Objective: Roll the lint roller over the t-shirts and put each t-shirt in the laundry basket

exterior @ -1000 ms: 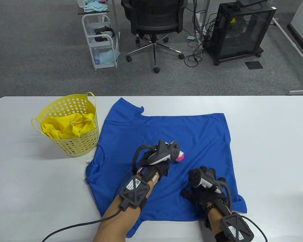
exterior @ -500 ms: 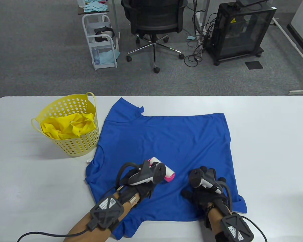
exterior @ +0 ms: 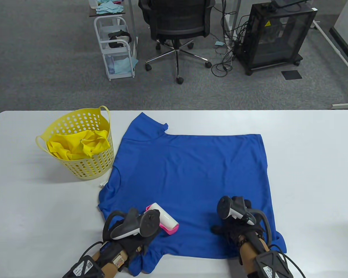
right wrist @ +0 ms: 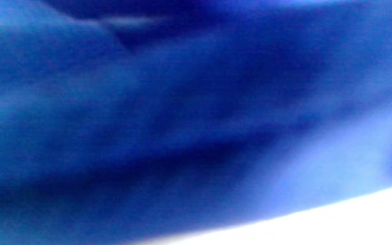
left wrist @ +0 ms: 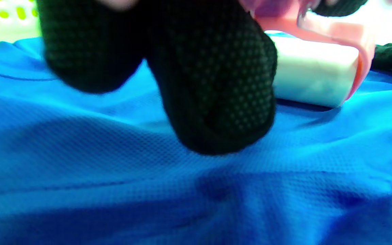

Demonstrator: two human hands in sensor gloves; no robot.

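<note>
A blue t-shirt [exterior: 188,173] lies spread flat on the white table [exterior: 313,173]. My left hand [exterior: 142,241] grips the pink handle of a lint roller [exterior: 166,221], whose white roll lies on the shirt near its front left edge. In the left wrist view the gloved fingers [left wrist: 209,85] hang over the blue t-shirt [left wrist: 114,177], with the lint roller [left wrist: 313,80] just beyond them. My right hand [exterior: 235,228] presses on the shirt's front right part, its fingers mostly hidden under the tracker. The right wrist view is filled by blurred blue t-shirt [right wrist: 148,119].
A yellow laundry basket [exterior: 85,168] stands left of the shirt with a yellow t-shirt [exterior: 75,146] inside. Bare table stretches to the right of the shirt. Beyond the table are an office chair [exterior: 177,26], a white cart [exterior: 116,46] and a black cabinet [exterior: 275,34].
My left hand has drawn the roller toward me and to the left across the shirt. The right hand has slid slightly nearer, and the shirt's far edge now lies straighter.
</note>
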